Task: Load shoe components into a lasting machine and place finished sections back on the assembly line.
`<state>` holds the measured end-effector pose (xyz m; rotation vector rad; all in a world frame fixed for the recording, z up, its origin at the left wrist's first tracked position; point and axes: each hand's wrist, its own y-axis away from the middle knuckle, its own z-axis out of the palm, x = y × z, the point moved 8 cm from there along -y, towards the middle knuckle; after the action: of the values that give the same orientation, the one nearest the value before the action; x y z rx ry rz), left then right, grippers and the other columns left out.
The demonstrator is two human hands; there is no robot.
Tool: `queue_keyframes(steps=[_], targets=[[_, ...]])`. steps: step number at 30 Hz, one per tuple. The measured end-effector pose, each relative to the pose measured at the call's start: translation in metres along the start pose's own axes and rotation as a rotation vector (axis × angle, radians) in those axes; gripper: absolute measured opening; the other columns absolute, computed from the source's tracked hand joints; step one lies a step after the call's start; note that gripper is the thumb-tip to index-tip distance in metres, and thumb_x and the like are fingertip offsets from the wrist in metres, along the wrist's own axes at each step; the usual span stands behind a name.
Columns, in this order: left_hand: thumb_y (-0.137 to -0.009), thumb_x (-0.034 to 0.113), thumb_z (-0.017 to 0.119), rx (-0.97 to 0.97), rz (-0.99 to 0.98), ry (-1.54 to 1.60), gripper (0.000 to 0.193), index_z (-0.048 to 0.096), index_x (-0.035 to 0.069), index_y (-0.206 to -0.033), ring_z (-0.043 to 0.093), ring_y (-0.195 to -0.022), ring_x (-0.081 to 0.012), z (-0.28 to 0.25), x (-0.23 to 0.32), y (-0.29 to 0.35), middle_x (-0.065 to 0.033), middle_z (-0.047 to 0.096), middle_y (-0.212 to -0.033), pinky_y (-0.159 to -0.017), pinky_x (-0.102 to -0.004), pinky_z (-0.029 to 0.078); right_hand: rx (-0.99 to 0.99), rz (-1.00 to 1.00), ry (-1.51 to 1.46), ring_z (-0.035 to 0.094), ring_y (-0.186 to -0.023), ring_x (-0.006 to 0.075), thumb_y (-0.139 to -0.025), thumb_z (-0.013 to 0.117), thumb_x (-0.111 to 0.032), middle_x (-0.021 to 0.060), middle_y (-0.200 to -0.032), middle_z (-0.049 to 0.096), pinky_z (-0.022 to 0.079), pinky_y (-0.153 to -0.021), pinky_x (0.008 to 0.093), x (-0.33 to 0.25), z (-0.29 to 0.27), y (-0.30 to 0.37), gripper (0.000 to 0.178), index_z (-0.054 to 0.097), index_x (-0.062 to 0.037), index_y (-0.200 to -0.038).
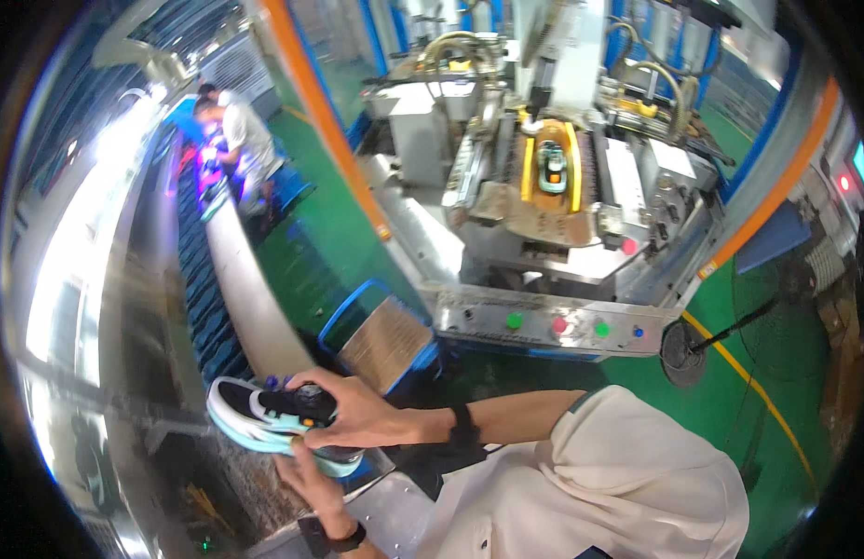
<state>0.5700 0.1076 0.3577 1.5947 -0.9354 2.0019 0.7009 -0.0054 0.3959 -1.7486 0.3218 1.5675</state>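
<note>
At the lower left I hold a black, white and mint-green sports shoe [255,407], its toe pointing left, over the edge of the conveyor. My right hand [357,410] is closed on its upper near the ankle opening, thumb on the near side. From below, my left hand [315,483] supports the shoe at its pale green sole, fingers against the side. Something dark fills the shoe's opening; my right hand partly hides it. Both wrists wear black bands. A similar shoe [551,168] sits between yellow guides in the machine [544,303] ahead.
The conveyor [250,284] with a dark ridged belt runs away along the left. Beside it, far off, a person [245,140] in a light shirt works under violet light. A blue-framed cart [385,345] stands before me. Coloured buttons line the machine's front; a standing fan [776,298] is right.
</note>
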Motion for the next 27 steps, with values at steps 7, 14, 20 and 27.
queue_keyframes(steps=[7,14,20,27], targets=[[-0.096,0.015,0.060,-0.588,-0.074,-0.165,0.038,0.051,-0.003,-0.128,0.056,-0.104,-0.0142,0.303,-0.010,0.004,-0.0062,0.061,-0.115,-0.091,-0.0311,0.046,0.506,0.106,-0.026,0.056,-0.109,0.0139,-0.065,0.082,-0.004,0.0048,-0.122,0.060,0.045,-0.100,0.0306,-0.039,-0.276,0.113,0.074,0.053,-0.0067,-0.134],[-0.099,0.035,0.057,-1.113,-0.130,-0.115,0.066,0.036,-0.008,-0.144,0.050,-0.129,-0.0302,0.548,-0.133,-0.016,-0.0234,0.048,-0.141,-0.103,-0.0354,0.043,1.162,0.115,0.211,0.059,-0.092,0.0112,-0.068,0.078,-0.009,0.0031,-0.104,0.064,0.049,-0.087,0.0276,-0.077,-0.468,0.250,0.060,0.059,-0.0036,-0.125],[-0.079,0.050,0.073,-0.862,0.020,-0.576,0.091,0.041,-0.014,-0.136,0.058,-0.118,-0.0428,0.711,-0.215,-0.068,-0.0356,0.056,-0.127,-0.100,-0.0441,0.045,1.527,0.101,0.443,0.061,-0.096,0.0140,-0.071,0.069,-0.003,0.0056,-0.108,0.063,0.049,-0.089,0.0279,-0.134,-0.524,0.332,0.056,0.058,-0.0011,-0.126],[-0.076,0.033,0.077,-0.855,0.019,-0.804,0.082,0.038,-0.009,-0.134,0.060,-0.115,-0.0435,0.803,-0.281,-0.078,-0.0320,0.059,-0.122,-0.097,-0.0477,0.049,1.722,0.206,0.680,0.060,-0.100,0.0166,-0.070,0.068,-0.005,0.0089,-0.113,0.061,0.048,-0.092,0.0285,-0.134,-0.541,0.362,0.056,0.058,0.0013,-0.125]])
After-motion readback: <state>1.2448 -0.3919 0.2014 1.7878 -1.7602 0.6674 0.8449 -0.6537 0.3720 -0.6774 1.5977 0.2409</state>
